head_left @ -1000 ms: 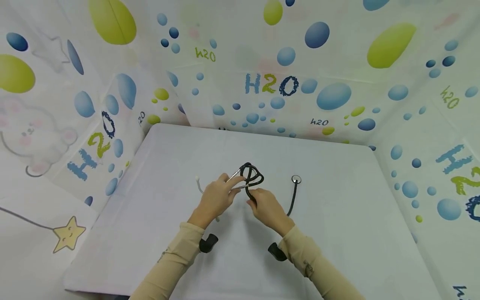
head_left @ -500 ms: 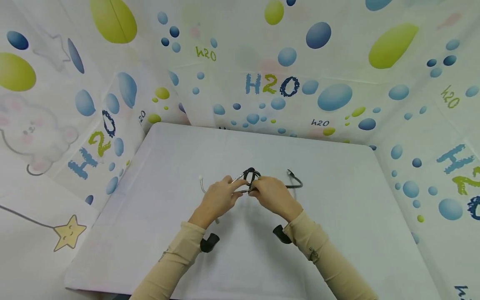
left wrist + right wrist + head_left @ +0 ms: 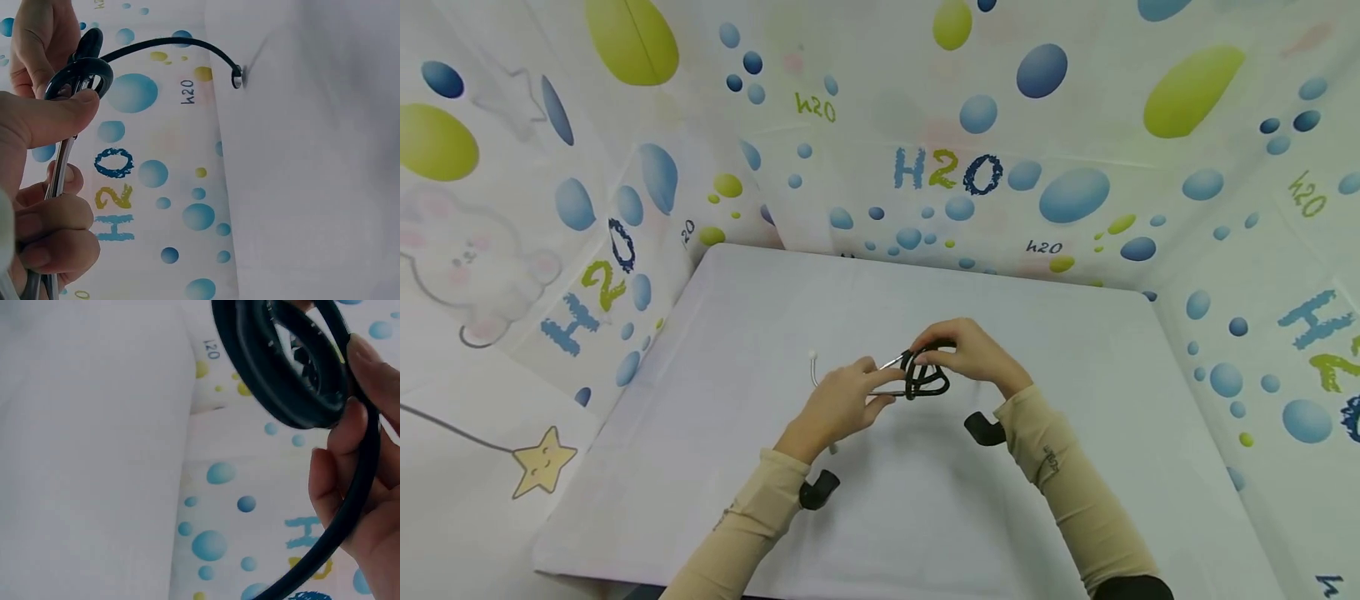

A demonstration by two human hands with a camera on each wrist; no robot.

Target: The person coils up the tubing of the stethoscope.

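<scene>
A stethoscope with black tubing [image 3: 934, 388] and metal ear tubes is held up over the table. My left hand [image 3: 841, 403] grips the metal ear tubes [image 3: 57, 178], its thumb pressing near the black loops. A pale ear tip [image 3: 812, 356] sticks out to the left of that hand. My right hand [image 3: 976, 357] pinches a length of the black tubing [image 3: 361, 487] at the upper right of the coil [image 3: 275, 387]. In the left wrist view the tubing arcs away to the round chest piece [image 3: 237, 77], which hangs near the white surface; the right hand hides it in the head view.
The white-covered table [image 3: 760, 308] lies beneath both hands. Patterned sheets [image 3: 865, 125] with drops and lettering rise behind it and at both sides. Black camera mounts [image 3: 985, 429] sit at the wrists.
My right hand has moved from below the coil, across it, to its upper right, drawing the tubing along. The chest piece has left its place at the right. My left hand stays nearly still.
</scene>
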